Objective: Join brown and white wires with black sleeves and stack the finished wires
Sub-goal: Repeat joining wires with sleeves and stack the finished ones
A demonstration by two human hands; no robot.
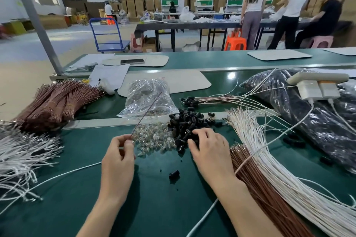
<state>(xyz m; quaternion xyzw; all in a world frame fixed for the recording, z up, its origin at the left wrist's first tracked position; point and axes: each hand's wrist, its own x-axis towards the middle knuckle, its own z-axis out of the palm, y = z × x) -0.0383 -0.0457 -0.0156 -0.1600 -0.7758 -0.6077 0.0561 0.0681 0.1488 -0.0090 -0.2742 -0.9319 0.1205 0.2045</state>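
Note:
My left hand (118, 157) pinches a thin brown wire (147, 112) that rises up and away to the right. My right hand (209, 149) rests fingers-down in the pile of black sleeves (187, 121); what the fingertips hold is hidden. One loose black sleeve (174, 174) lies between my hands. Loose brown wires (269, 196) and white wires (285, 163) fan out at my right. Several finished wires with black sleeves (204, 100) lie stacked behind the sleeve pile.
Clear small parts (154, 138) spill from a plastic bag (148, 100). Bundled brown wires (55, 100) and white wires (21, 152) lie at the left. A big dark bag (317, 119) with a power strip (316, 81) sits at the right. People work at a far table.

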